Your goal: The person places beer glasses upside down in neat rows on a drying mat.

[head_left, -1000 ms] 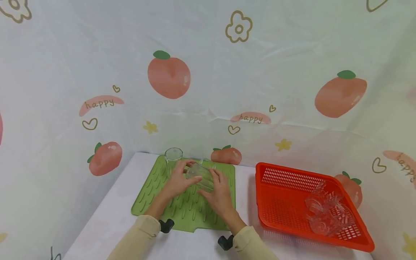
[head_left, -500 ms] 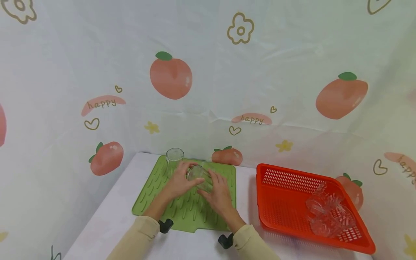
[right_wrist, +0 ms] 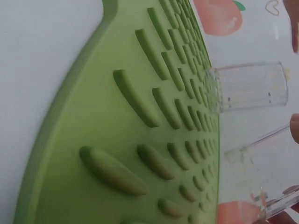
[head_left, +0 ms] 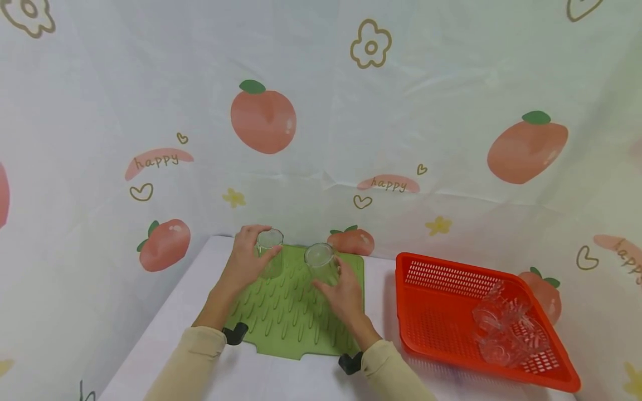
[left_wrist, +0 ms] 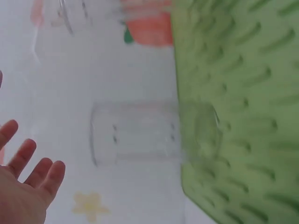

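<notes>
A clear glass (head_left: 271,255) (left_wrist: 152,133) (right_wrist: 250,87) stands upright at the back left of the green mat (head_left: 286,323). Around its upper part my left hand (head_left: 243,262) (left_wrist: 28,186) is spread; the left wrist view shows its fingers apart from the glass. My right hand (head_left: 346,292) holds a second glass (head_left: 322,263) (right_wrist: 259,151), mouth up and slightly tilted, over the mat's right half. At the right wrist view's edge, only parts of this hand's fingers (right_wrist: 295,128) show. Whether the held glass touches the mat is hard to tell.
A red basket (head_left: 436,350) stands to the right of the mat, with several clear glass items (head_left: 501,328) in its right part. Behind the white table (head_left: 165,345) hangs a fruit-patterned sheet (head_left: 326,139).
My left hand has let go of the held glass and moved left to the standing one. In my right hand, the held glass has turned more upright.
</notes>
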The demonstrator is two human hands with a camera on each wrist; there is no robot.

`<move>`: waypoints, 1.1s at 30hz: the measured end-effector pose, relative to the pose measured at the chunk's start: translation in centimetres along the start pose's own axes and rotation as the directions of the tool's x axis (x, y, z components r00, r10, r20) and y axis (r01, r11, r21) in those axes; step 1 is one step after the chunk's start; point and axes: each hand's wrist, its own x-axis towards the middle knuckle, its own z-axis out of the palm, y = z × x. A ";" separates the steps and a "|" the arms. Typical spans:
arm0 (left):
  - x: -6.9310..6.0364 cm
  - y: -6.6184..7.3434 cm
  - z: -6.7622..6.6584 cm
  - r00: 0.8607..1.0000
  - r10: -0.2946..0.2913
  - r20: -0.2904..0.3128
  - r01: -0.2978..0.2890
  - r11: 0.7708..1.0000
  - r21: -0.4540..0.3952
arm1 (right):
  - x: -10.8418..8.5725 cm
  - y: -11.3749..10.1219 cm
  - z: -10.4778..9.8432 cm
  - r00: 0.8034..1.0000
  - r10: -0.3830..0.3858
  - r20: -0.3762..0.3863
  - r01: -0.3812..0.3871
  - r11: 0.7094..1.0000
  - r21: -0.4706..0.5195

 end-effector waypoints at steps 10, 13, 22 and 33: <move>0.2 -5.3 -1.7 0.973 -0.207 0.107 0.193 0.973 0.125 | 1.2 0.9 0.6 0.992 0.117 0.049 -0.122 0.986 0.114; -0.2 -7.0 -1.8 0.959 -0.243 0.145 0.217 0.960 0.174 | 1.6 1.5 1.0 0.988 0.133 0.076 -0.143 0.979 0.142; -2.1 -9.9 -1.5 0.912 -0.346 0.219 0.290 0.924 0.251 | 2.1 3.3 1.8 0.980 0.180 0.084 -0.194 0.961 0.195; -3.8 -12.2 -0.5 0.913 -0.351 0.206 0.295 0.920 0.259 | 2.5 4.2 1.8 0.982 0.165 0.093 -0.177 0.975 0.138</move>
